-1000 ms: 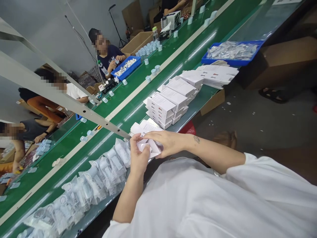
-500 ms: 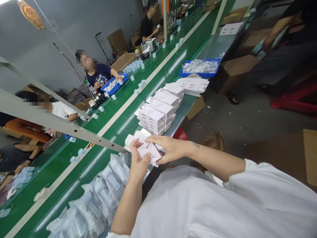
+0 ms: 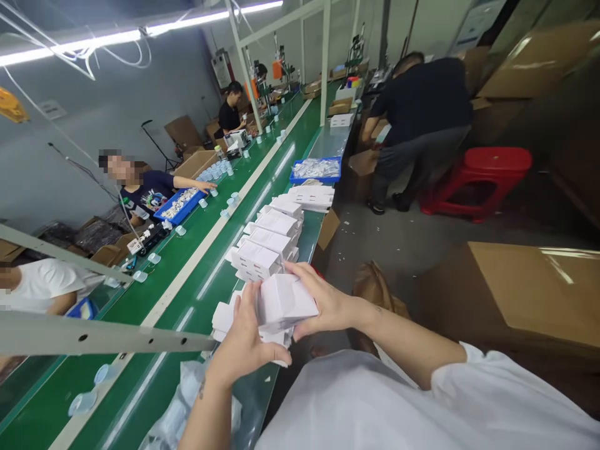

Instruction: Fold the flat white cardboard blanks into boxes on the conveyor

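Note:
A white box (image 3: 287,300) sits between my two hands in front of my body. My right hand (image 3: 323,300) is wrapped round its right side, fingers over the top edge and thumb below. My left hand (image 3: 246,331) lies against its left side, with the thumb stretched out below it. Under and behind the box, more white cartons (image 3: 224,317) lie at the bench edge. Beyond them stand stacked white boxes (image 3: 257,257) in rows. Clear bags with pale blue items (image 3: 175,409) lie left of my left forearm.
A green conveyor (image 3: 187,312) runs beside the bench, carrying pale blue cups (image 3: 83,403). A metal frame bar (image 3: 107,334) crosses at left. A blue tray (image 3: 316,178) of packets lies farther along. A person bends near a red stool (image 3: 492,165); others sit across the conveyor.
The view has swung upward and right. The box in my hands has turned, its open flaps no longer showing on top. My left thumb has come off its face. The person at right now bends over.

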A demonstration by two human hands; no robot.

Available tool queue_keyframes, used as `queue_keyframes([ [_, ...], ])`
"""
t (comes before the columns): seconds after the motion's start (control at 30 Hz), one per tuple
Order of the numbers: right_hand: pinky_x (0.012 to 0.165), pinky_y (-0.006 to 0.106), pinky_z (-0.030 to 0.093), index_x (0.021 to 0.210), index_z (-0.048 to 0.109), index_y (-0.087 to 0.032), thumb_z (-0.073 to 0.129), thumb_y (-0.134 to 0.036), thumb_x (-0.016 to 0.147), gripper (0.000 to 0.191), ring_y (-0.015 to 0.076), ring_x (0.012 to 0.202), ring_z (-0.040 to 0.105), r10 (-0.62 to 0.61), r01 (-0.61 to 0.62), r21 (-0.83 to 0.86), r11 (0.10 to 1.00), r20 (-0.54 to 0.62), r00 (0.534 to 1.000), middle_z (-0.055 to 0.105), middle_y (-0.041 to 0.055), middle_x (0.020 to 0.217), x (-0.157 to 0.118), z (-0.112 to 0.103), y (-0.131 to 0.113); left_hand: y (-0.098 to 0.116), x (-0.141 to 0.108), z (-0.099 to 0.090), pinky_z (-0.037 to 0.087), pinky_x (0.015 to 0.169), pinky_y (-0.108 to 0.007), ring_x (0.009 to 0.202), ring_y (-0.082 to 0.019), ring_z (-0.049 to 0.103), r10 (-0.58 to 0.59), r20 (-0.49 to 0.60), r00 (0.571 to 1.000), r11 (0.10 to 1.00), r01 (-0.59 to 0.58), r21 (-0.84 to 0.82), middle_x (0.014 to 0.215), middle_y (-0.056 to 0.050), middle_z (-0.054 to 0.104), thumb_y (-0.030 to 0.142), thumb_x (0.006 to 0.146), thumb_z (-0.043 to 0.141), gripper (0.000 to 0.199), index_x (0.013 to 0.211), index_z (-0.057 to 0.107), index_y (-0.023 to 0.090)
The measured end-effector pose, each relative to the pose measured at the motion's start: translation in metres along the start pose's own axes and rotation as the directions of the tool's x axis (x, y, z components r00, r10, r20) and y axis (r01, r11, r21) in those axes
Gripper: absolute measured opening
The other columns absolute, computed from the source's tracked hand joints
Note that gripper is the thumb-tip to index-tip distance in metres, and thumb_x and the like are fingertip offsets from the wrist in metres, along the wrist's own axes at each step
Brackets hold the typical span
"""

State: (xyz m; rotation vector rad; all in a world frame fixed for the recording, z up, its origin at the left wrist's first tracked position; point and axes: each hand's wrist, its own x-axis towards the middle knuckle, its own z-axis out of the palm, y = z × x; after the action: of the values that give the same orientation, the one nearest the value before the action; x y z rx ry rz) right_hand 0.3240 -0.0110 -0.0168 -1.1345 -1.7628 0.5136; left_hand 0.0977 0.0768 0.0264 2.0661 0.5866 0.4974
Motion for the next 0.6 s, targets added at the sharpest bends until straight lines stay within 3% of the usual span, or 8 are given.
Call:
queue_keyframes([
  [0.1, 0.114, 0.055, 0.04, 0.16, 0.013, -0.024, 0.091, -0.07, 0.05, 0.143, 0.0357, 0.128, 0.045, 0.05, -0.048, 0.032, 0.998, -0.053, 0.997, 0.038, 0.0155, 0.134, -0.001, -0.012, 0.013, 0.004, 0.025, 0.001, 0.037, 0.112, -0.063, 0.139, -0.043, 0.043, -0.03, 0.071, 0.997, 0.991, 0.02, 0.131, 0.148, -0.019, 0.044, 0.038, 0.065, 0.091, 0.105, 0.153, 0.034, 0.028],
  [0.2, 0.114, 0.058, 0.039, 0.158, 0.018, -0.022, 0.091, -0.07, 0.048, 0.14, 0.0377, 0.131, 0.043, 0.123, -0.122, 0.019, 0.992, -0.095, 0.988, 0.037, 0.0167, 0.134, -0.002, -0.02, 0.03, 0.008, 0.059, 0.001, 0.052, 0.096, -0.054, 0.118, -0.038, 0.058, -0.018, 0.127, 0.992, 0.978, -0.009, 0.21, 0.133, -0.016, 0.056, 0.029, 0.069, 0.086, 0.091, 0.149, 0.042, 0.029],
  [0.27, 0.116, 0.059, 0.036, 0.159, 0.016, -0.023, 0.094, -0.065, 0.045, 0.145, 0.039, 0.137, 0.038, 0.218, -0.211, 0.083, 0.974, -0.085, 0.972, 0.035, 0.0178, 0.14, -0.001, -0.031, 0.046, 0.01, 0.092, -0.009, 0.051, 0.099, -0.054, 0.119, -0.037, 0.058, 0.069, 0.214, 0.974, 0.937, -0.137, 0.321, 0.135, -0.016, 0.056, 0.021, 0.069, 0.082, 0.09, 0.15, 0.043, 0.029],
  [0.33, 0.116, 0.056, 0.039, 0.158, 0.021, -0.025, 0.098, -0.058, 0.041, 0.143, 0.0364, 0.14, 0.039, 0.373, -0.325, 0.295, 0.898, -0.12, 0.92, 0.04, 0.0148, 0.14, 0.005, -0.047, 0.07, 0.011, 0.135, -0.025, 0.04, 0.112, -0.06, 0.129, -0.038, 0.053, 0.142, 0.279, 0.95, 0.839, -0.265, 0.475, 0.143, -0.016, 0.054, 0.012, 0.069, 0.076, 0.09, 0.151, 0.043, 0.029],
  [0.4, 0.112, 0.049, 0.046, 0.148, 0.039, -0.027, 0.096, -0.053, 0.047, 0.119, 0.0312, 0.134, 0.047, 0.626, -0.422, 0.56, 0.712, -0.236, 0.743, 0.05, 0.0101, 0.133, 0.014, -0.066, 0.101, 0.009, 0.187, -0.039, 0.019, 0.119, -0.071, 0.14, -0.039, 0.044, 0.135, 0.255, 0.958, 0.709, -0.273, 0.65, 0.15, -0.015, 0.05, 0.005, 0.071, 0.068, 0.088, 0.151, 0.042, 0.03],
  [0.5, 0.106, 0.044, 0.052, 0.127, 0.056, -0.025, 0.083, -0.053, 0.069, 0.07, 0.027, 0.125, 0.054, 0.87, -0.442, 0.761, 0.475, -0.331, 0.365, 0.056, 0.0097, 0.128, 0.033, -0.085, 0.155, 0.0, 0.27, -0.038, 0.004, 0.114, -0.082, 0.151, -0.04, 0.029, 0.064, 0.141, 0.988, 0.532, -0.153, 0.833, 0.157, -0.013, 0.045, 0.001, 0.079, 0.055, 0.083, 0.154, 0.037, 0.031],
  [0.53, 0.104, 0.044, 0.054, 0.125, 0.056, -0.026, 0.078, -0.053, 0.075, 0.061, 0.027, 0.125, 0.054, 0.894, -0.442, 0.783, 0.438, -0.329, 0.303, 0.056, 0.0106, 0.13, 0.04, -0.087, 0.171, -0.005, 0.295, -0.031, 0.004, 0.114, -0.082, 0.153, -0.039, 0.026, 0.046, 0.13, 0.99, 0.483, -0.136, 0.865, 0.159, -0.012, 0.043, -0.001, 0.081, 0.05, 0.081, 0.155, 0.035, 0.03],
  [0.6, 0.099, 0.047, 0.057, 0.127, 0.056, -0.029, 0.072, -0.053, 0.081, 0.054, 0.0286, 0.128, 0.054, 0.922, -0.434, 0.819, 0.376, -0.285, 0.26, 0.055, 0.0115, 0.138, 0.051, -0.083, 0.197, -0.017, 0.338, -0.013, 0.007, 0.116, -0.08, 0.155, -0.036, 0.023, 0.022, 0.15, 0.989, 0.414, -0.145, 0.899, 0.162, -0.012, 0.039, -0.004, 0.084, 0.04, 0.08, 0.157, 0.033, 0.029],
])
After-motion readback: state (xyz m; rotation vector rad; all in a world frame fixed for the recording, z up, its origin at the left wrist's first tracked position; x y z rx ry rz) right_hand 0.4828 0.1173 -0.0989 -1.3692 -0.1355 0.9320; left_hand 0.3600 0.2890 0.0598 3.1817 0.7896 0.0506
